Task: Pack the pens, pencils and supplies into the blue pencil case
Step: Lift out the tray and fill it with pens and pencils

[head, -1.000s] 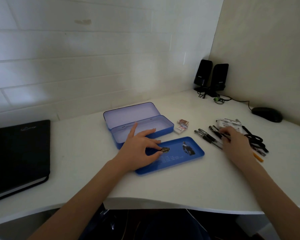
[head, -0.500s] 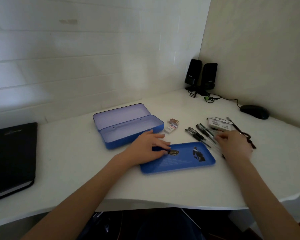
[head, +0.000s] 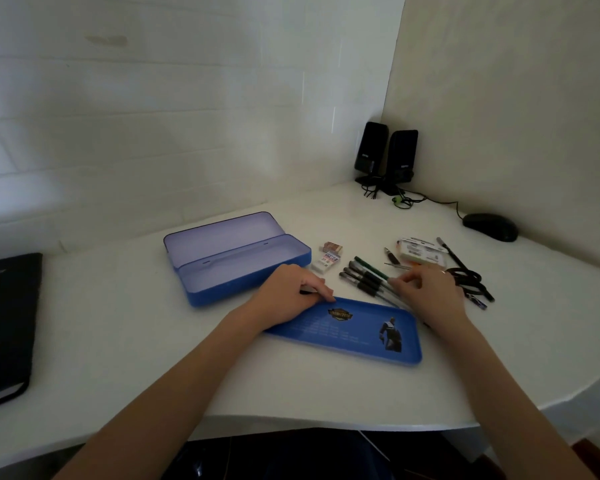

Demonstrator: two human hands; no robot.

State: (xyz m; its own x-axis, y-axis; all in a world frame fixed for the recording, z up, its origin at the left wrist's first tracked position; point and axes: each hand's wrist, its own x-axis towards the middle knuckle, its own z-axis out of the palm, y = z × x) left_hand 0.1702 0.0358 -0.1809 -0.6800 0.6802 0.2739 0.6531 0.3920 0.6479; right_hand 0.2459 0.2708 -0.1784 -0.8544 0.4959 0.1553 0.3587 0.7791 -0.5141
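The blue pencil case (head: 236, 263) lies open and empty on the white desk, lid tipped back. In front of it lies a flat blue tray (head: 354, 332) with printed pictures. My left hand (head: 290, 297) rests on the tray's far left corner, fingers curled over its edge. Several dark pens (head: 361, 277) lie side by side to the right of the case. My right hand (head: 430, 294) is over their near ends, fingertips pinched on a thin pen barrel. Two small erasers (head: 328, 259) sit beside the case. More pens and a white packet (head: 421, 254) lie beyond my right hand.
A black looped cord (head: 466, 277) lies to the right of the pens. Two black speakers (head: 385, 157) stand in the corner, with a black mouse (head: 490, 226) further right. A black notebook (head: 4, 323) is at the far left. The desk's curved front edge (head: 326, 422) is close.
The blue tray has slid right and nearer, away from the open case, under my left hand. My right hand has drawn in over the pens' near ends.
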